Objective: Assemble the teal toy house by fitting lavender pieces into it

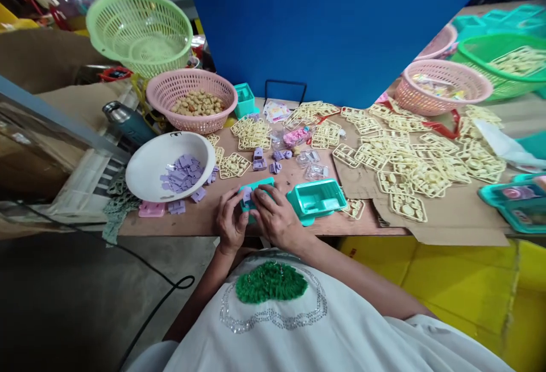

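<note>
Near the table's front edge, my left hand [231, 221] is closed on the left end of a teal plastic case [263, 183]. A small purple plastic piece [246, 194] shows in the case by the left thumb and fingers. My right hand [276, 217] is curled over the right part of the same case, its fingertips bent inside or on its rim; exactly what they press is hidden. Just right of the hands sits a second teal case [319, 197], its hollow facing up. A white bowl [140, 170] of flat purple pieces stands to the left.
Cream part frames [405, 161] spread across the right. Small purple parts [259, 158] and clear plastic parts [313, 167] lie beyond the hands. A pink basket [160, 96] of peanuts, a bottle [128, 120] and a blue panel [324, 31] stand behind.
</note>
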Demonstrator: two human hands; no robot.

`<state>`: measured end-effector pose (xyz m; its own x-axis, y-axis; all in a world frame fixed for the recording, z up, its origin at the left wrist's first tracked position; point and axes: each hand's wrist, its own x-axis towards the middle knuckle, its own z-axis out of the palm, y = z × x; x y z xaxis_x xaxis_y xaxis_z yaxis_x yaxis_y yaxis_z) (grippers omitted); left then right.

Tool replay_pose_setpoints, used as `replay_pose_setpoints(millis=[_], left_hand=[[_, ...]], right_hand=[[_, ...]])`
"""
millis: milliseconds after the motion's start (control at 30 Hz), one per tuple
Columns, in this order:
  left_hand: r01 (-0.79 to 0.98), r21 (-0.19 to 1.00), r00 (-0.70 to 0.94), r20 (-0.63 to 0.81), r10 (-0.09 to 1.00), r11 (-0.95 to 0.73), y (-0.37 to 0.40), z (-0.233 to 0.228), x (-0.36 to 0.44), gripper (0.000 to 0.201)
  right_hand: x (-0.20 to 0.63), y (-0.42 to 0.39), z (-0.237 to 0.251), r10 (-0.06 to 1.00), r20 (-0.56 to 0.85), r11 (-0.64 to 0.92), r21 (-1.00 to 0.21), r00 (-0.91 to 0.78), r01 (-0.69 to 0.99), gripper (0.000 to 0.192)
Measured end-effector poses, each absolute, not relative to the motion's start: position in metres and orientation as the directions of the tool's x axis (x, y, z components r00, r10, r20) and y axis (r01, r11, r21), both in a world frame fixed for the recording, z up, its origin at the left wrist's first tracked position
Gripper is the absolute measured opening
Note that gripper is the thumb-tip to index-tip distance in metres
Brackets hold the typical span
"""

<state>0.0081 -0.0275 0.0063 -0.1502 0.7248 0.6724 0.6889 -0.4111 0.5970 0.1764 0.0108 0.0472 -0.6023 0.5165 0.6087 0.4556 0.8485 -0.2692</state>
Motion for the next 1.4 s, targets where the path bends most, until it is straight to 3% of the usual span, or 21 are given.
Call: replay_pose_setpoints(millis=[367, 900, 1200, 1400], left_hand=[[0.702, 0.621, -0.162, 0.615, 0.772, -0.347, -0.027, -0.010, -0.001, 0.059], [0.701, 0.654, -0.234, 0.586, 0.776, -0.283, -0.025, -0.018, -0.003, 0.058], [0.706, 0.661, -0.267, 0.583, 0.768, -0.256, -0.025, -0.019, -0.002, 0.056], [0.655, 0.710, -0.299, 0.556, 0.775, -0.257, -0.025, -0.020, -0.001, 0.059]], right_hand=[[0.165, 0.005, 0.045, 0.602, 0.593, 0.786, -0.323, -0.535, 0.527, 0.044], [0.157, 0.011, 0.035, 0.547, 0.681, 0.803, -0.262, -0.487, 0.535, 0.043], [0.155, 0.016, 0.030, 0.550, 0.656, 0.804, -0.248, -0.517, 0.541, 0.045], [0.159, 0.018, 0.027, 0.563, 0.623, 0.817, -0.318, -0.543, 0.482, 0.049]])
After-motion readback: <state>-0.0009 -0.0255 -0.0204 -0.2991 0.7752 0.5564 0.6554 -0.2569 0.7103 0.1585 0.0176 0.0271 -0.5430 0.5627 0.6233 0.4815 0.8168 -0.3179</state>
